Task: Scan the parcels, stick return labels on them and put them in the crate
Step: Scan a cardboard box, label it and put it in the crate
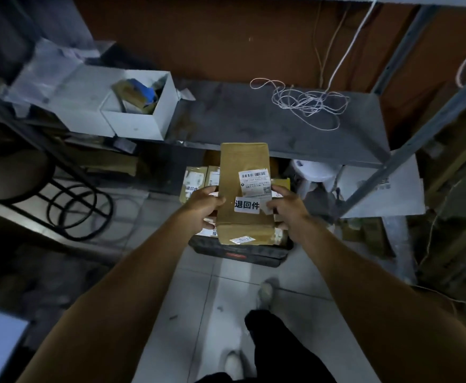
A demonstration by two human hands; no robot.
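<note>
A long brown cardboard parcel (pixel 242 172) is held above a dark crate (pixel 240 252) on the floor. It carries a barcode shipping label (pixel 255 182) and a white return label (pixel 247 205) with black characters. My left hand (pixel 205 207) grips the parcel's left edge, thumb on top. My right hand (pixel 287 208) grips its right edge beside the labels. Several labelled parcels (pixel 195 181) lie in the crate below, partly hidden by the held parcel.
A grey metal shelf (pixel 253 120) stands just behind the crate, with a tangle of white cord (pixel 309 103) and an open white box (pixel 140 103) on it. A round stool (pixel 19 181) stands at the left. A white stool (pixel 314 170) sits under the shelf. My feet are on the tiled floor.
</note>
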